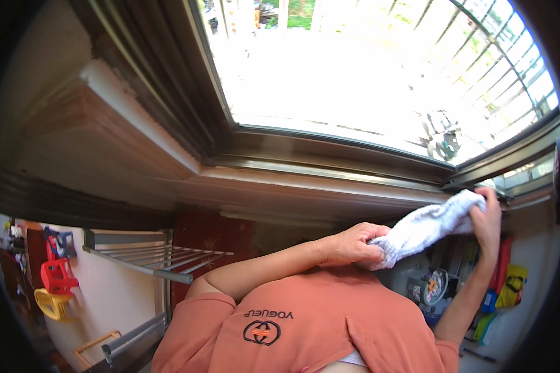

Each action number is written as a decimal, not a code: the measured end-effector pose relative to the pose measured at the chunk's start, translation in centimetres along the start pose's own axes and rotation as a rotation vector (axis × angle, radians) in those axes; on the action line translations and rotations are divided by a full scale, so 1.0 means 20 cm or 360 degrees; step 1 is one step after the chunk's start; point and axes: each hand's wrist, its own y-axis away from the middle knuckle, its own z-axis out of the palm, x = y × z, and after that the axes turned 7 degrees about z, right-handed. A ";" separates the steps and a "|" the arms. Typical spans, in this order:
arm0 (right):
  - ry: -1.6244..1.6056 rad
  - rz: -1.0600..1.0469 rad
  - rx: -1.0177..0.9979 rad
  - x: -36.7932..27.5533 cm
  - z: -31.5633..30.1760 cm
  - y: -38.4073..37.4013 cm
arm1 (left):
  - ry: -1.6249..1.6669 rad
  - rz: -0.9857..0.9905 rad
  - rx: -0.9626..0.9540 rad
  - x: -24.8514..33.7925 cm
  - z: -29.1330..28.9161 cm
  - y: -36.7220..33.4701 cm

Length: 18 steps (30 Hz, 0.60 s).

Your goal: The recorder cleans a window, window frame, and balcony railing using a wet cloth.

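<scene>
A white cloth [426, 225], bunched and slightly fluffy, stretches between my two hands in front of my chest. My left hand [353, 244] is closed round its lower left end. The other end, higher up and to the right, is gripped by my right hand [488, 214], whose fingers curl over it. That end is close to the right corner of the metal window frame [460, 180]; whether it touches the frame I cannot tell. Below the glass runs the window sill [330, 186].
A metal drying rack [162, 252] stands to the left. Beyond it are a red plastic chair [59, 275] and a yellow one [53, 303]. Assorted items, including a yellow bag [512, 286], lie at the lower right. Bars [473, 62] show outside the bright window.
</scene>
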 end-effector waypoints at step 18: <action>-0.1733 -0.0364 -0.1201 -1.39 0.77 0.38 | 0.0139 0.0510 0.1199 0.04 -0.01 0.80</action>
